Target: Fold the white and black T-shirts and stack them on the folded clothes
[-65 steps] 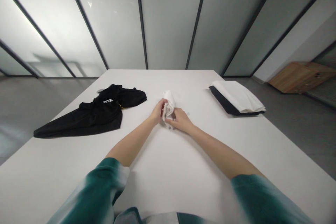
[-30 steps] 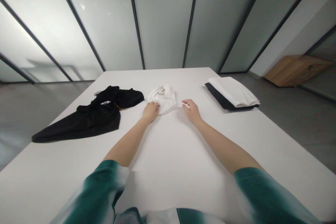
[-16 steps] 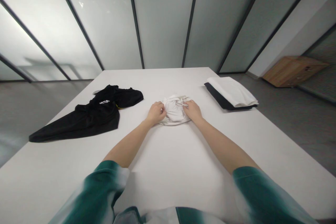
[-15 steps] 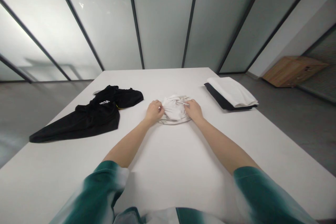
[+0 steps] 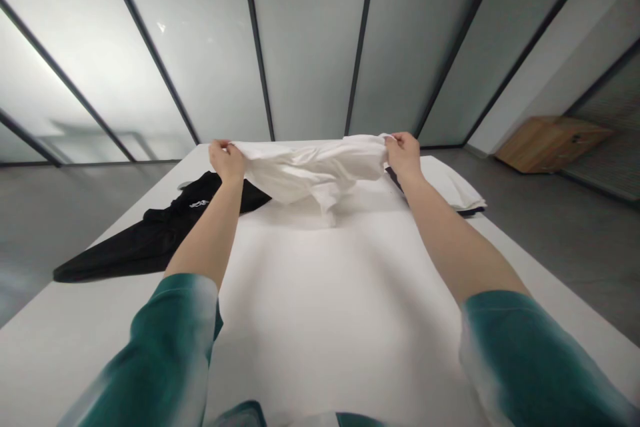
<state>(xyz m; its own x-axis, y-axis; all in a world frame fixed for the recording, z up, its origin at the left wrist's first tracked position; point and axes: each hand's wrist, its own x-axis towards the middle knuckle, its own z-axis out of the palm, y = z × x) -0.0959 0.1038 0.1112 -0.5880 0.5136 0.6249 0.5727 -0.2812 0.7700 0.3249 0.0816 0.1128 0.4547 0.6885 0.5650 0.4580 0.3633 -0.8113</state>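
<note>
Aloft: a crumpled white cloth garment [image 5: 310, 173] spread between two hands.
Pinched fingers of the left hand [image 5: 227, 160] and right hand [image 5: 404, 157] grip its opposite ends above a white table [image 5: 310, 320]; a black garment [image 5: 150, 253] lies left, a folded white-on-black cloth stack [image 5: 453, 180] right.

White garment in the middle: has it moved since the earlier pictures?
Yes, upward: the left hand and right hand now hold the white garment raised above the white table.
</note>
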